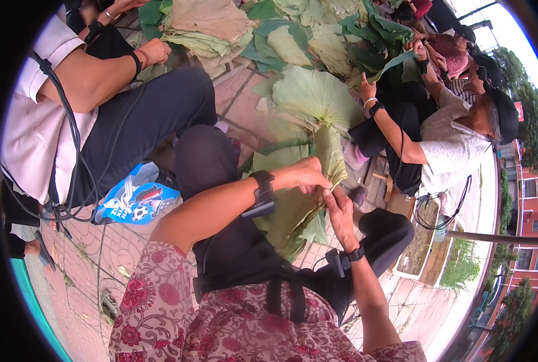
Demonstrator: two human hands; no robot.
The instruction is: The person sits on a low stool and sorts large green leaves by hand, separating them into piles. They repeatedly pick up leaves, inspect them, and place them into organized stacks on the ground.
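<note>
Large pale green lotus leaves (290, 220) hang over my lap and between my knees. My left hand (305, 174) has its fingers bent and pinched on the leaf's edge. Close beside it, my right hand (340, 211) grips the same leaf with thumb and fingers, and the fingertips of both hands nearly meet. A folded part of the leaf (329, 151) stands up just beyond my hands. Past it, a broad round lotus leaf (314, 96) lies spread with its veins showing. The leaf's underside and parts of my fingertips are hidden.
A big heap of lotus leaves (287, 45) covers the paving ahead. One person (70, 90) sits close on my left, another (456, 127) at the right holding a green leaf (395, 63). A blue bag (139, 196) lies by my left knee. Black cables (73, 120) hang at the left.
</note>
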